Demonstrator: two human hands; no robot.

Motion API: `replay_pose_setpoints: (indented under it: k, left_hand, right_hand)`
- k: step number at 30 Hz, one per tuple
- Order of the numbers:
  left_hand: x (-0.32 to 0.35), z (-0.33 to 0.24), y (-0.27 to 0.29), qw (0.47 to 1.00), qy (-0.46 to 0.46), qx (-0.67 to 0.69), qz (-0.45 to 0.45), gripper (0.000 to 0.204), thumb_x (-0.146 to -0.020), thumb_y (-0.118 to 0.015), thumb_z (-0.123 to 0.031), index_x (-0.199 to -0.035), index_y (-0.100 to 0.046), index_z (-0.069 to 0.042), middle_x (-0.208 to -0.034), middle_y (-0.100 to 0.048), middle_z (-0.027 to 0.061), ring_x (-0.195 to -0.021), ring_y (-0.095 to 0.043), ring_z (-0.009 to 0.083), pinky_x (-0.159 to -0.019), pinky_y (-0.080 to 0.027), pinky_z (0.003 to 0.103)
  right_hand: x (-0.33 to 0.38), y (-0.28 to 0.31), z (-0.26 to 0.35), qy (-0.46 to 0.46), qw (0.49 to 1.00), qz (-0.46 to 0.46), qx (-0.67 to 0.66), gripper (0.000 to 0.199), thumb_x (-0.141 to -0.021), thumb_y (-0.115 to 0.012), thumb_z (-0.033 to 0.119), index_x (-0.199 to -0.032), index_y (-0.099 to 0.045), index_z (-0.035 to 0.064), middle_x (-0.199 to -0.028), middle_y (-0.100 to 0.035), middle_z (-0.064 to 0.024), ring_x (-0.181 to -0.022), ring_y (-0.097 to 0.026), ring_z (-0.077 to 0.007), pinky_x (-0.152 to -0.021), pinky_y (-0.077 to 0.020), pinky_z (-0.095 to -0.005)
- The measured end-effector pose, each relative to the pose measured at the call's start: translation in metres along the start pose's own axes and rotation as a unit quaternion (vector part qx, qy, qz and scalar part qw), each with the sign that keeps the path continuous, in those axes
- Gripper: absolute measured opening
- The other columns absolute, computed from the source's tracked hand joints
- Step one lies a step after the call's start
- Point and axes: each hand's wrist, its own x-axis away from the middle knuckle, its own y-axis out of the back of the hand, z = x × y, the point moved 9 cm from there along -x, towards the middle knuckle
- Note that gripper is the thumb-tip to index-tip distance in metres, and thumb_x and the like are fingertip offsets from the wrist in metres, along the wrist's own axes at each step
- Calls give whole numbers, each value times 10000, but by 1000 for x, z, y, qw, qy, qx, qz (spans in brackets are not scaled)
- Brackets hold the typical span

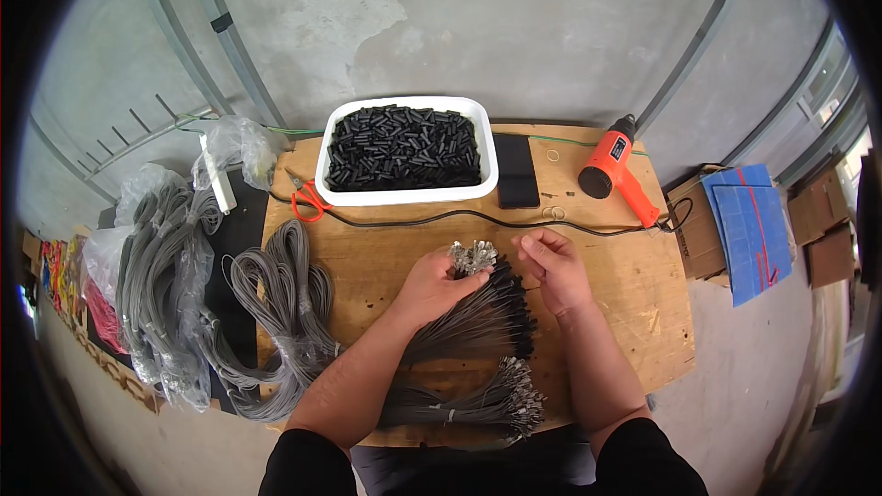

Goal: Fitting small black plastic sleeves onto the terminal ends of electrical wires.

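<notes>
Wires (461,329) are grey, terminals (472,258) silver, short tubes (404,149) black, the tub (323,170) white, the heat gun (610,163) orange and black.

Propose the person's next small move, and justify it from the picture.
Probably bring the right hand to the silver cable ends: the left hand grips that bunch, and the right hand's fingers are pinched just beside it, though whether they hold anything is unclear.

Blk short sleeves (308,467), plain, ending nr elbows; forearms (342,395) bare; dk clothing (487,476) at lap.
</notes>
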Motion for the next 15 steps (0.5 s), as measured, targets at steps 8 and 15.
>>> replay_pose_setpoints:
  k: [8,15]
  left_hand:
    - [2,-1,-1,998,47,-17,47,137,-896,-706,-118,-960,-712,4,-773,-697,52,-715,-647,100,-662,-522,274]
    - [5,-3,-12,978,86,178,59,128,-919,-673,-37,-1030,-680,26,-849,-679,40,-730,-640,95,-647,-529,240]
  right_hand:
    - [5,-29,3,72,992,73,72,242,-951,-638,17,-1192,-653,-4,-1072,-677,-38,-946,-608,-93,-889,-482,-245]
    - [6,-32,-3,62,991,95,67,216,-953,-645,28,-1167,-643,-3,-1049,-677,-44,-940,-618,-104,-870,-497,-258]
